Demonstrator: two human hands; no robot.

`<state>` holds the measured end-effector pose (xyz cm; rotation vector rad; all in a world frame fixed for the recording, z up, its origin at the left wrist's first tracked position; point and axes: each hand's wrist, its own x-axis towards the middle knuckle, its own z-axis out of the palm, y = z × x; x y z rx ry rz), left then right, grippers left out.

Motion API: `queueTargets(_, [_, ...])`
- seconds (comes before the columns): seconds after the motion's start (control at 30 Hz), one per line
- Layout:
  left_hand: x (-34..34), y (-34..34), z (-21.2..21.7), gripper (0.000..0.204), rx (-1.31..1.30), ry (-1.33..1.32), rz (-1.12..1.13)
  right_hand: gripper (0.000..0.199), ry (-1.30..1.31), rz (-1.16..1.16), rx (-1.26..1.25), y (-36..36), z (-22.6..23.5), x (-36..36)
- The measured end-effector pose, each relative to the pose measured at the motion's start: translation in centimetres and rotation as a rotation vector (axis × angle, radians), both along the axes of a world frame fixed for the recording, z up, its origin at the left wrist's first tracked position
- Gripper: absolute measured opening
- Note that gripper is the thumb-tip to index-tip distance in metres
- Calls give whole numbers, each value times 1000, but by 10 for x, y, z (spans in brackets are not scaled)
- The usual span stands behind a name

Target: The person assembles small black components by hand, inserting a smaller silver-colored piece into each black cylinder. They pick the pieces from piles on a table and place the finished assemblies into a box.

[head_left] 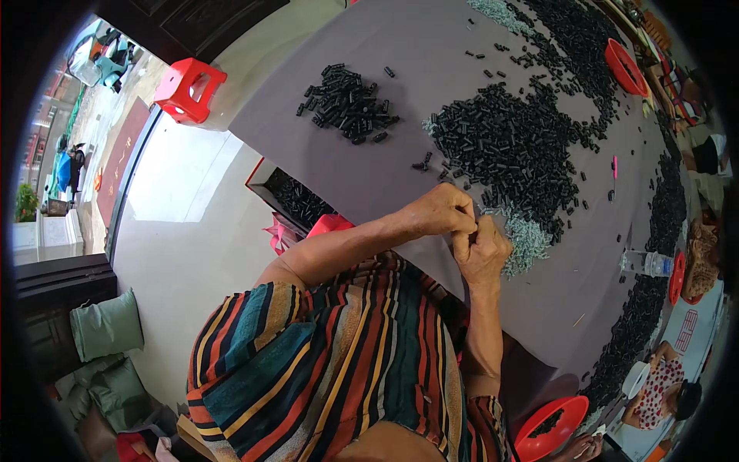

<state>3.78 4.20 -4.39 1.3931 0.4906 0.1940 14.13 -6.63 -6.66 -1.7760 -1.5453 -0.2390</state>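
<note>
My left hand and my right hand meet over the near edge of the grey-covered table. Both are closed, with thumbs and fingertips pinched close together. Whatever they hold is too small or too hidden to make out. Just right of my right hand lies a heap of small pale blue-grey pieces. Beyond my hands spreads a large pile of short black cylindrical pieces. A smaller pile of the same black pieces sits apart at the far left.
A box of black pieces stands below the table's left edge. Red bowls stand at the near right and far right. A clear bottle and a pink pen-like stick lie rightward. Another person sits at right. A red stool stands left.
</note>
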Motion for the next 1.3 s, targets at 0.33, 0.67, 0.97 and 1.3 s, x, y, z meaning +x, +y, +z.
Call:
queueTargets(0.33, [-12, 33, -5, 19, 234, -11, 175, 14, 430, 134, -241, -10, 47, 30])
queueTargets(0.67, [-55, 98, -4, 14, 1221, 542, 610, 10, 253, 153, -610, -13, 33, 35])
queueTargets(0.97, [-57, 111, -10, 16, 1434, 805, 591, 10, 97, 84, -547, -15, 29, 28])
queueTargets(1.3, [-6, 55, -30, 11, 1379, 188, 356, 15, 224, -31, -232, -8, 30, 28])
